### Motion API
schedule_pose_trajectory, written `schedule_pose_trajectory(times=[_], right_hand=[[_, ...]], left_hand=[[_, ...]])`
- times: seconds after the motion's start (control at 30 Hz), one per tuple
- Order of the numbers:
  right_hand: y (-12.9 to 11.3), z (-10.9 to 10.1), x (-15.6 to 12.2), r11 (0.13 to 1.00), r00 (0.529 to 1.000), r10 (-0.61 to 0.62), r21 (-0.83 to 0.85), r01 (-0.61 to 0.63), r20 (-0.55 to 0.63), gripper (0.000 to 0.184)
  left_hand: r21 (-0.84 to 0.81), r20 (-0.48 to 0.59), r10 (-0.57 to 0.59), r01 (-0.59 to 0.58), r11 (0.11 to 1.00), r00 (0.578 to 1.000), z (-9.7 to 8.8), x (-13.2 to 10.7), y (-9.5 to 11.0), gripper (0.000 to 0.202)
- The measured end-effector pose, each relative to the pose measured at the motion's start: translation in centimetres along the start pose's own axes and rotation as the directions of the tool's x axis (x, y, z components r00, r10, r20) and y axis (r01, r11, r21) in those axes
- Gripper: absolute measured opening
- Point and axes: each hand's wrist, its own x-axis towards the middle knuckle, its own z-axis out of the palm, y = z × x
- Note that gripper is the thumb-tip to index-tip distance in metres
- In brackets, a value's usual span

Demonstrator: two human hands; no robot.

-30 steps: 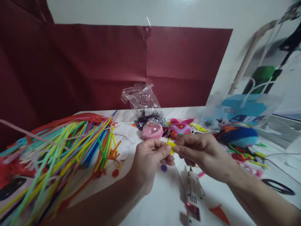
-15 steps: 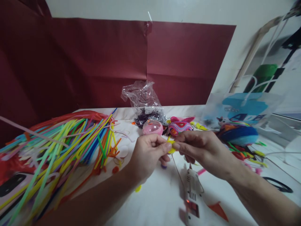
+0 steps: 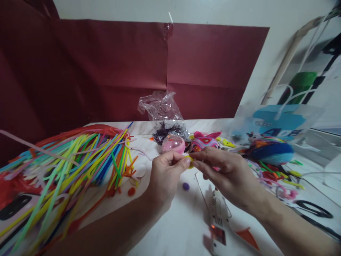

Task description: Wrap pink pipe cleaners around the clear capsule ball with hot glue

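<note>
My left hand (image 3: 166, 174) pinches a small yellow piece (image 3: 190, 162) between thumb and index finger. Its other side is gripped by the fingertips of my right hand (image 3: 226, 174), so both hands meet on it above the white table (image 3: 165, 234). Fingers cover most of the piece, and its exact kind is unclear. Below the hands lies a purple pom-pom (image 3: 185, 186). A white tool (image 3: 218, 220) with a narrow tip and a glowing red light rests under my right hand. Behind the hands are a pink, clear-topped ball (image 3: 173, 144) and a multicoloured patterned object (image 3: 204, 142).
A large heap of colourful pipe cleaners (image 3: 87, 156) spreads over the left, with a phone (image 3: 18, 209) beside it. A clear plastic bag (image 3: 165, 106) stands at the back. Rightward are scissors (image 3: 314, 209), a blue ball-like bundle (image 3: 273, 153), a printed bag (image 3: 282, 121) and an orange scrap (image 3: 247, 237).
Both hands have shifted slightly, and less of the yellow piece shows between the fingers. The purple pom-pom has come fully into view. More of the scissors shows at right.
</note>
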Motion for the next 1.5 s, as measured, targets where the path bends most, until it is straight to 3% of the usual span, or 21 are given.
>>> schedule_pose_trajectory(times=[0.27,0.5,0.77,0.93,1.13,1.27,1.5], right_hand=[[0.3,0.6,-0.4,0.999,1.0,-0.007,-0.038,0.007,0.003,0.021],[0.3,-0.3,-0.4,0.995,0.996,0.04,-0.093,-0.032,0.075,0.022],[-0.6,-0.3,-0.2,0.993,0.988,-0.076,-0.076,0.087,0.136,0.018],[0.4,0.4,-0.5,0.995,0.999,0.014,0.096,-0.017,0.034,0.012],[0.7,0.8,-0.4,0.993,0.991,0.082,0.081,-0.091,0.108,0.028],[0.2,0.4,-0.4,0.995,0.984,0.102,-0.023,-0.099,0.144,0.034],[-0.5,-1.5,0.0,0.987,0.926,0.121,-0.139,-0.075,0.357,0.033]], left_hand=[[-0.039,0.032,-0.113,0.114,0.993,0.993,0.3,-0.5,-0.1,0.01],[0.085,0.182,-0.229,0.217,0.973,0.956,-0.4,0.4,1.3,0.013],[0.159,0.229,-0.212,0.178,0.971,0.95,-0.8,0.5,1.8,0.015],[0.056,0.144,-0.115,0.108,0.993,0.983,-0.5,0.5,1.5,0.01],[-0.017,0.062,-0.062,0.063,0.998,0.996,-0.2,0.2,0.7,0.009],[0.058,0.101,-0.064,0.058,0.997,0.993,-0.1,-0.1,0.6,0.006],[0.285,0.25,-0.047,-0.028,0.958,0.967,-0.7,-0.1,1.0,0.01]])
